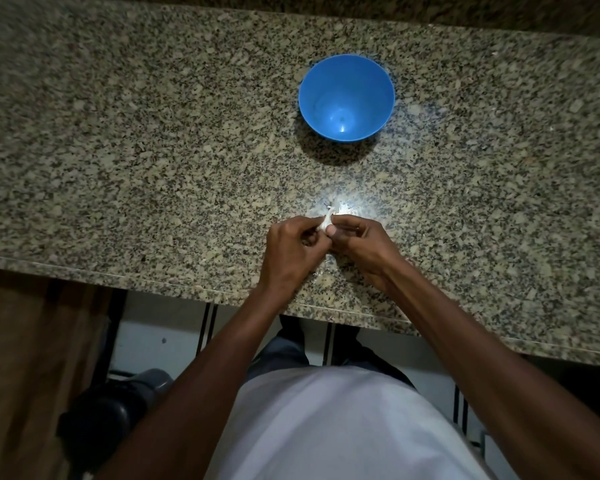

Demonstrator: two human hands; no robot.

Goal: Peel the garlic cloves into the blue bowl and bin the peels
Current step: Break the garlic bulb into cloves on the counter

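A small white garlic clove (326, 221), a wisp of papery skin sticking up from it, is pinched between the left hand (293, 252) and right hand (359, 245) just above the worktop (118, 150) near its front edge. The blue bowl (346, 97) stands well apart toward the back edge, nothing between them. Below the front edge, at the left, sits a dark bin (118, 407).

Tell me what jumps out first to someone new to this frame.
The blue bowl stands alone and empty, mid-counter, vivid against speckled granite. Nearer the front edge, the left hand and right hand meet, both pinching a small white garlic clove under a bright light spot.
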